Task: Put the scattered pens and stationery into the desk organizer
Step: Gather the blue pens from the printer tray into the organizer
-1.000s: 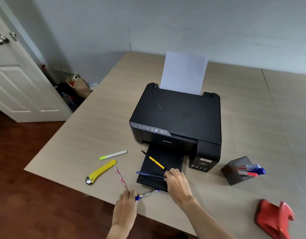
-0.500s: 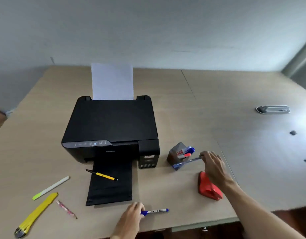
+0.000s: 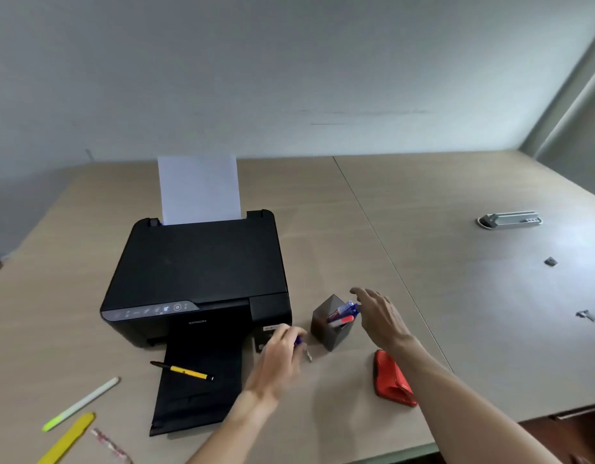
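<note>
Two hands mid-frame: left hand (image 3: 278, 358) pinching blue pen (image 3: 299, 340), right hand (image 3: 381, 316) spread just beside desk organizer (image 3: 326, 324).

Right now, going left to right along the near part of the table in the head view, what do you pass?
Yellow box cutter → yellow-and-black pen on the printer tray → left hand holding a blue pen → gray organizer → right hand → red hole punch.
</note>
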Available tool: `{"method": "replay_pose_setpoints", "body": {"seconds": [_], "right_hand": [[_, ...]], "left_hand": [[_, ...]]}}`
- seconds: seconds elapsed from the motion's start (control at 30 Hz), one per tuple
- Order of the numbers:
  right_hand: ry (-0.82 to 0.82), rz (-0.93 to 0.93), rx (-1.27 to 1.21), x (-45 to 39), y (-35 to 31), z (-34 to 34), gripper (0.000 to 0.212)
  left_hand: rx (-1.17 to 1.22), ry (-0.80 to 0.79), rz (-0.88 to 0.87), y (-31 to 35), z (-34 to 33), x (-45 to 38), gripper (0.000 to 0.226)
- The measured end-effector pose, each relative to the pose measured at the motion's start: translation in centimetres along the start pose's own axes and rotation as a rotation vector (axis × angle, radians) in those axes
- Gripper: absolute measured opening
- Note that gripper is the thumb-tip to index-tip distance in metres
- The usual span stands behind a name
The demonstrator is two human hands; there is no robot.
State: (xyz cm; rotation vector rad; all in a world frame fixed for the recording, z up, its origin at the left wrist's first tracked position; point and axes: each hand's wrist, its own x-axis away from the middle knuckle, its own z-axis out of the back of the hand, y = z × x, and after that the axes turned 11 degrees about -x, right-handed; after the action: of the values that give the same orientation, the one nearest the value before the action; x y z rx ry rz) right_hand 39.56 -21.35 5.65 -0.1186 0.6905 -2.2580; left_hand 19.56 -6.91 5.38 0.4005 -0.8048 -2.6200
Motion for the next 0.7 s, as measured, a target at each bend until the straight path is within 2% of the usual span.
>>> {"method": "replay_pose_setpoints", "body": {"seconds": [0.07, 0.13, 0.27, 0.37, 0.43, 0.5, 0.7], "right_hand": [[0.058, -0.061, -0.046, 0.6, 0.3, 0.0, 0.061], [0.092, -0.128, -0.055, 1.8, 1.3, 0.3, 0.063], [0.035, -0.247, -0.013, 4.6, 4.4, 0.5, 0.052], [-0.032, -0.297, 0.027, 6.0, 6.0, 1.0, 0.033], [-0.071, -0.298, 0.051, 6.4, 6.7, 1.4, 0.026], [-0.106, -0.271, 0.071, 6.5, 7.0, 1.6, 0.027], [-0.141, -0.133, -0.046, 7.1, 5.0, -1.4, 0.009]], "left_hand": [[0.0, 0.054, -0.033, 1.0, 0.7, -1.9, 0.014], [0.014, 0.081, -0.069, 1.7, 0.9, -3.7, 0.015], [0.032, 0.09, -0.082, 3.1, 0.2, -6.6, 0.02], [0.001, 0.047, -0.058, 3.8, -1.4, -7.9, 0.022], [-0.056, 0.0, -0.048, 4.0, -2.7, -8.3, 0.023], [-0.076, -0.034, -0.023, 4.1, -3.8, -8.2, 0.023], [-0.049, -0.093, 0.032, 2.0, -5.5, -5.0, 0.016]]}}
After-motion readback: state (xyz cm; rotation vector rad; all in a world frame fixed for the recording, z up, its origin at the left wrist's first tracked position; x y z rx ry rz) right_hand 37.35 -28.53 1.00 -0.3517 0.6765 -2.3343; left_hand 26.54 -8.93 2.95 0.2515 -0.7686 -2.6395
